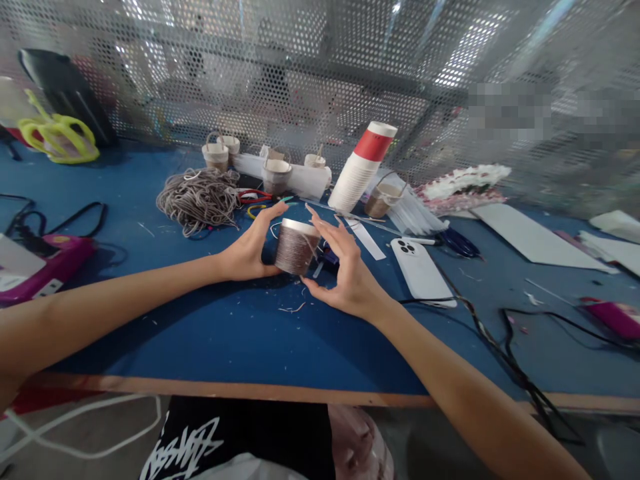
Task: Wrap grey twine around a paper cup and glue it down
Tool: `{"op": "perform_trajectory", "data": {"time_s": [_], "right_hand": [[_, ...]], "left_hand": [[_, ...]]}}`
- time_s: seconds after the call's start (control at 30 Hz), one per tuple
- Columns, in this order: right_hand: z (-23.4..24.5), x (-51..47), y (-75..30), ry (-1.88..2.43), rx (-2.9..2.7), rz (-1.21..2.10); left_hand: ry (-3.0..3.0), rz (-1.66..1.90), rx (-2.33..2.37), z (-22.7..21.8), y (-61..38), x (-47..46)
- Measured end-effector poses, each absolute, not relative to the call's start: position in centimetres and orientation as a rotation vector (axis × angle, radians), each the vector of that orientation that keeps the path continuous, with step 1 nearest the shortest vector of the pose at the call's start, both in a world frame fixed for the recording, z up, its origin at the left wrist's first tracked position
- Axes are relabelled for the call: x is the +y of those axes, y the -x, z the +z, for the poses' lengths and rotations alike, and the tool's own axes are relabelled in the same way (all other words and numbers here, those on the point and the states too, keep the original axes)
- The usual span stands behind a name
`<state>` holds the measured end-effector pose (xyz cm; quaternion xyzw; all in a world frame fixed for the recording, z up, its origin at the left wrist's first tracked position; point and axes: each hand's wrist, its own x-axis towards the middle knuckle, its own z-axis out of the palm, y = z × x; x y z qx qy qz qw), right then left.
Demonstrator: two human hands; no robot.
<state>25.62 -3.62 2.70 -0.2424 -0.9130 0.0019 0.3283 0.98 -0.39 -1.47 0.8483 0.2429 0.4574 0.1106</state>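
Between my two hands, just above the blue tabletop, is a paper cup point(297, 248) wrapped in brownish-grey cord, its white rim showing at the top. My left hand point(250, 247) curves round the cup's left side, thumb near its base and fingers reaching past the rim. On the other side my right hand point(345, 270) grips it, with fingers along the upper right and the thumb under the lower edge. A thin loose strand of cord crosses the cup's right side. Behind the right fingers a small dark blue object is partly hidden.
A heap of grey cord point(200, 200) lies beyond my left hand, beside red-handled pliers point(254, 195). Further back stand several cord-wrapped cups and a leaning stack of paper cups point(354, 180). A white phone point(423, 272), black cables and a purple power strip point(65, 263) flank my arms.
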Motion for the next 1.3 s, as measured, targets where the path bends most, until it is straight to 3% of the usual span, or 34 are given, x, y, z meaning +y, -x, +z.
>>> {"op": "perform_trajectory", "data": {"time_s": [0.47,0.73,1.0,1.3], "right_hand": [[3.1,-4.1,-25.0,0.637,-2.333,0.109],[4.2,-3.6,-26.4,0.633,-2.449,0.144],[5.2,-0.4,-29.2,1.669,-2.467,-0.088],[5.2,-0.8,-29.0,1.752,-2.509,0.117]], "left_hand": [[-2.431,1.436,0.557,-1.7,-1.3,-0.5],[-2.463,1.386,0.787,-1.1,-0.8,-0.5],[-2.288,1.598,0.873,-1.8,-0.9,0.3],[-2.3,1.578,0.872,-1.8,-0.9,0.2]]}}
